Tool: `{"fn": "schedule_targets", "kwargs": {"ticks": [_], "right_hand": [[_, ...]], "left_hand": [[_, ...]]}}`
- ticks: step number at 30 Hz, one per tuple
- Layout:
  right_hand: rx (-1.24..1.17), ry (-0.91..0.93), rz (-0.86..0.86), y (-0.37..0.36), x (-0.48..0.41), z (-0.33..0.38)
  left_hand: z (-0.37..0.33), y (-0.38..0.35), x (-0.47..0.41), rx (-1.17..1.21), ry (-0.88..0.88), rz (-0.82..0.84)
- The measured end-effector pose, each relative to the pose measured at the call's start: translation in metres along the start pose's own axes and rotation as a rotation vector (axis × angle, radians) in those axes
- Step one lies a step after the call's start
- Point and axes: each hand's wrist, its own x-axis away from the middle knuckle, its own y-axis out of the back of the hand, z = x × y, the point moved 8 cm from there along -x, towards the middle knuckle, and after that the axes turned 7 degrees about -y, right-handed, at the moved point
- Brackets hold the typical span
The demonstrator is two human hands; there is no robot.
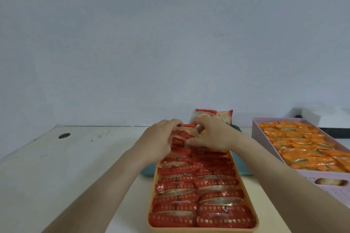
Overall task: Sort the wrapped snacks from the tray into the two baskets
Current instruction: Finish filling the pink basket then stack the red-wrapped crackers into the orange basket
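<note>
Left hand (157, 138): fingers curled around the left side of a red-wrapped snack (180, 141) at the far end of the orange basket; forearm enters from the lower left.
Right hand (212, 134): thumb and fingers pinch the same snack from its right side; forearm enters from the lower right.
Red-wrapped snack: held between both hands, just above the far rows of packets, its printed face turned toward the camera.
Orange basket (251, 212): long and narrow, running away from the viewer at centre; filled with two columns of red wrapped snacks (198, 200) lying overlapped.
Pink basket (322, 185): perforated walls with a handle slot, to the right and apart from the orange basket; filled with orange-wrapped snacks (303, 145).
Teal tray (148, 171): lies under the orange basket, with only its edges showing at either side.
Snack bag (214, 116): red and pale, stands behind the hands near the wall.
Table (56, 166): pale surface with a round cable hole (64, 135) at far left.
</note>
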Motion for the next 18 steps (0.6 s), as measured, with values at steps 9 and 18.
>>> {"fn": "schedule_targets", "kwargs": {"ticks": [9,18], "right_hand": [[-0.109,-0.047,-0.046,-0.002,-0.007,0.003],[-0.015,-0.028,0.084,-0.017,-0.015,0.017]], "left_hand": [[-0.032,0.014,0.019,-0.23,-0.18,0.09],[-0.04,0.01,0.015,-0.487,-0.267,0.027]]}}
